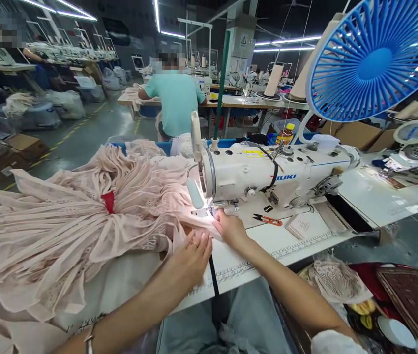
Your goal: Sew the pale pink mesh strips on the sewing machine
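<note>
**Two hands at the cloth beside a sewing machine's needle area**

In the head view, a white sewing machine (238, 172) stands on a white table (236, 253), and its body closes the space just behind the hands. On the left, a large heap of pale pink strips (65, 221) covers the table and reaches near to the left hand; a red tie (109, 202) lies around its middle. To the right of the needle area there are orange-handled snips (270, 220) and a small stack of cards (300, 226), both apart from the hands. A measuring scale (305, 242) runs along the front part of the table. Above, at the upper right, there is a blue fan (374, 64), and a bottle (285, 133) stands behind the machine. Further back, a person in a light green shirt (175, 105) sits turned away.

The pale pink cloth (202, 223) lies at the needle area, in front of the machine's left end. The right hand (233, 231) holds its edge between thumb and forefinger, close to the needle area. The left hand (194, 253) is palm down, with its fingers bent a little and close together, and the fingertips touch the cloth. Its thumb is hidden, so I cannot tell whether it grips.
</note>
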Demonstrator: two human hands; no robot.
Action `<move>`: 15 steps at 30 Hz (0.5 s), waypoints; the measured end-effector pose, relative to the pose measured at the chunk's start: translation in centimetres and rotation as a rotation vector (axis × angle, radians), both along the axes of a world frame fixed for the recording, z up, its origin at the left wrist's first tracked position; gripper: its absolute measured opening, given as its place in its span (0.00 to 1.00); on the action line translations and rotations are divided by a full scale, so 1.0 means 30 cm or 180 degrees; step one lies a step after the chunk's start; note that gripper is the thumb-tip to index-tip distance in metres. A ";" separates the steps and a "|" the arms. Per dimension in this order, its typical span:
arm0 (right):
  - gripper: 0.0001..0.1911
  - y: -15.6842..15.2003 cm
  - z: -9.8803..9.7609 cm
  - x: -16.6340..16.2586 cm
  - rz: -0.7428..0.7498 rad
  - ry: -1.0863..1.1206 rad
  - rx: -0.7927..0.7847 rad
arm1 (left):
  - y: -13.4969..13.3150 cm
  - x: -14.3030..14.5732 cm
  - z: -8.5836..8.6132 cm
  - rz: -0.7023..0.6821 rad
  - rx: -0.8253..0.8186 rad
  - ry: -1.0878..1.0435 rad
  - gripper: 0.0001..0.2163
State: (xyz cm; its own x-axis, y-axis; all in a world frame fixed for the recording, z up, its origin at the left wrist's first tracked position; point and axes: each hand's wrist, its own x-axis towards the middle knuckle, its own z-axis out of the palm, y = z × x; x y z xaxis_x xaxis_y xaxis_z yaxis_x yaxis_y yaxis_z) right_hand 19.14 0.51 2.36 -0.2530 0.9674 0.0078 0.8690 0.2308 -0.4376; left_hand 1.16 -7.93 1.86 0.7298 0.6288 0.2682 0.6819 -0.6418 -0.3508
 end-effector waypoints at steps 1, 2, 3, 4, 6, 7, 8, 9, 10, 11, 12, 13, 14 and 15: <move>0.04 -0.010 0.008 0.014 0.0001 -0.0224 0.0063 | 0.024 0.012 -0.025 0.0159 0.0039 0.0043 0.19; 0.06 -0.026 0.016 0.043 0.0009 -0.0334 0.0150 | 0.047 0.021 -0.049 0.0335 0.0064 0.0102 0.21; 0.07 -0.048 0.023 0.087 -0.0041 -0.0385 0.0251 | 0.067 0.029 -0.067 0.0476 0.0100 0.0164 0.21; 0.08 -0.072 0.030 0.148 -0.0187 -0.0389 0.0445 | 0.084 0.034 -0.079 0.0596 0.0100 0.0249 0.21; 0.11 -0.116 0.039 0.305 -0.0613 -0.0420 0.1002 | 0.106 0.045 -0.084 0.0720 0.0001 0.0389 0.17; 0.11 -0.133 0.041 0.392 -0.0794 -0.0532 0.1353 | 0.113 0.052 -0.078 0.0742 -0.0068 0.0434 0.13; 0.12 -0.145 0.042 0.479 -0.0868 -0.0729 0.1626 | 0.119 0.061 -0.067 0.0740 -0.0127 0.0452 0.09; 0.12 -0.152 0.042 0.558 -0.0875 -0.0957 0.1772 | 0.124 0.072 -0.054 0.0720 -0.0164 0.0450 0.06; 0.12 -0.154 0.040 0.627 -0.0928 -0.1120 0.1788 | 0.131 0.084 -0.039 0.0687 -0.0173 0.0437 0.06; 0.12 -0.154 0.038 0.683 -0.0991 -0.1204 0.1699 | 0.138 0.097 -0.024 0.0645 -0.0164 0.0417 0.06; 0.12 -0.151 0.035 0.724 -0.1013 -0.1200 0.1554 | 0.145 0.108 -0.010 0.0595 -0.0157 0.0390 0.06; 0.12 -0.147 0.032 0.753 -0.1002 -0.1165 0.1419 | 0.153 0.117 0.003 0.0560 -0.0146 0.0355 0.05; 0.13 -0.142 0.030 0.772 -0.0985 -0.1109 0.1305 | 0.159 0.123 0.012 0.0558 -0.0130 0.0313 0.04; 0.13 -0.136 0.028 0.783 -0.0973 -0.1046 0.1219 | 0.163 0.124 0.018 0.0575 -0.0109 0.0269 0.05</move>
State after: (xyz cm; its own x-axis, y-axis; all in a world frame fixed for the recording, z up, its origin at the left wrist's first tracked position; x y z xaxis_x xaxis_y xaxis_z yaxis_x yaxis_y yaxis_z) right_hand 42.64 -3.57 3.21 -0.0114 0.9405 0.3395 0.9969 0.0371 -0.0691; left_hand 4.86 -3.04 2.40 0.6233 0.7592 0.1872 0.7561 -0.5242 -0.3918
